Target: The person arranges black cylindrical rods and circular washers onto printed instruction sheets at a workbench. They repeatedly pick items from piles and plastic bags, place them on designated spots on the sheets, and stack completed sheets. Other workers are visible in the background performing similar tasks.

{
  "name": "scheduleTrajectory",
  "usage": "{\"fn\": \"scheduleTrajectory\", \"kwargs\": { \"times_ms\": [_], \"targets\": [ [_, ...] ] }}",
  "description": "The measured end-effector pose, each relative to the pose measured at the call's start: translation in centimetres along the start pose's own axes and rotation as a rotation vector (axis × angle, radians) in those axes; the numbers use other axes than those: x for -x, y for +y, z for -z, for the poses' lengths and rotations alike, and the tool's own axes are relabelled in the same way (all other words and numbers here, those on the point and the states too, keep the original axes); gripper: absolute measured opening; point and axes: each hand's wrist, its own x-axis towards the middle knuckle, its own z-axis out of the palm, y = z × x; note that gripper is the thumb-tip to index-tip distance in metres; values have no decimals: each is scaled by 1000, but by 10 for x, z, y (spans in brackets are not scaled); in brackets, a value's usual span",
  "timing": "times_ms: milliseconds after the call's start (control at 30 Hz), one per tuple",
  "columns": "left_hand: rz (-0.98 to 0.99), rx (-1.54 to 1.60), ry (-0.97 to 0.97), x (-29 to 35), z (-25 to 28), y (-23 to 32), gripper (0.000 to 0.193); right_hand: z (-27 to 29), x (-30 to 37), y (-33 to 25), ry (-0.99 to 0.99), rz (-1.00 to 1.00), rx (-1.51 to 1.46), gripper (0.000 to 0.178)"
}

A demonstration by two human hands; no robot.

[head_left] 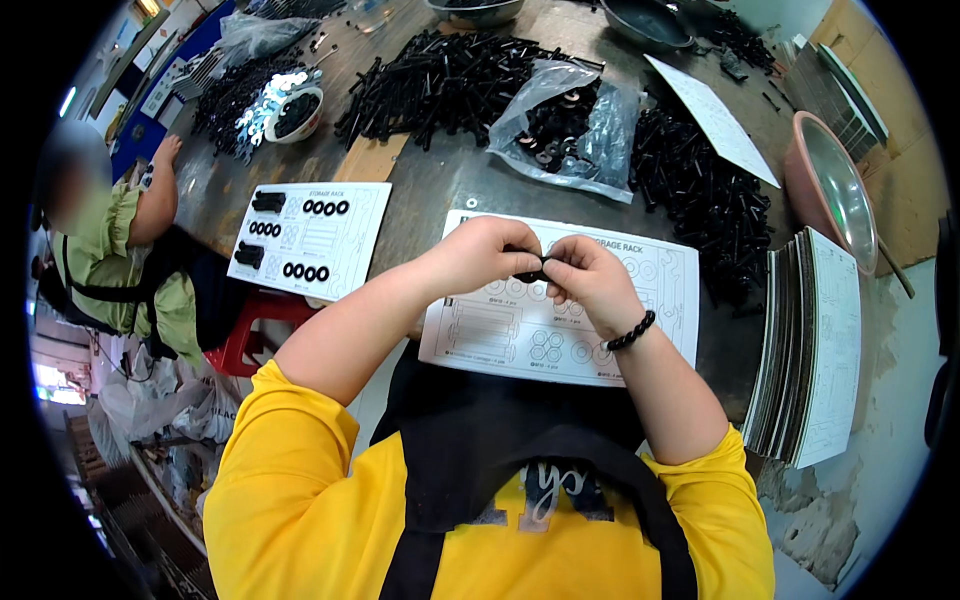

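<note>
Head view: from afar I see the left hand (482, 250) and right hand (596, 282) meeting, thumbs and fingertips pinched on a small black piece (541, 267) above a white card (674, 300). If either pinch loosens, I judge the piece could slip onto the card or stray among the black bolts (690, 185) heaped beyond it to the right, where it would blend in. Fingers cover most of the piece, so I cannot tell its shape, or whether it is one part or two; the hands also hide some of the card's print.
</note>
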Motion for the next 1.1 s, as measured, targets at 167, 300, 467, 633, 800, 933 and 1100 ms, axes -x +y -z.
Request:
{"fn": "scheduleTrajectory", "kwargs": {
  "times_ms": [167, 300, 467, 633, 800, 933, 1100],
  "targets": [
    [-170, -183, -43, 13, 11, -10, 19, -4, -14, 0, -68, -29, 120, 16],
    [-30, -225, 28, 25, 16, -24, 16, -13, -16, 5, -26, 8, 487, 14],
    [101, -316, 7, 27, 13, -39, 12, -20, -24, 19, -43, 122, 885, 14],
    [-75, -500, 89, 30, 6, -53, 14, -9, -20, 12, -49, 120, 986, 18],
    [-39, -592, 230, 38, 4, -51, 11, 6, -10, 11, -7, 175, 990, 18],
    [-164, -660, 248, 43, 1, -51, 13, -2, 1, 13, -52, 306, 1252, 18],
    [-361, -664, 168, 43, -14, -47, 27, -6, 17, 10, -136, 270, 1462, 22]
  ]
}}
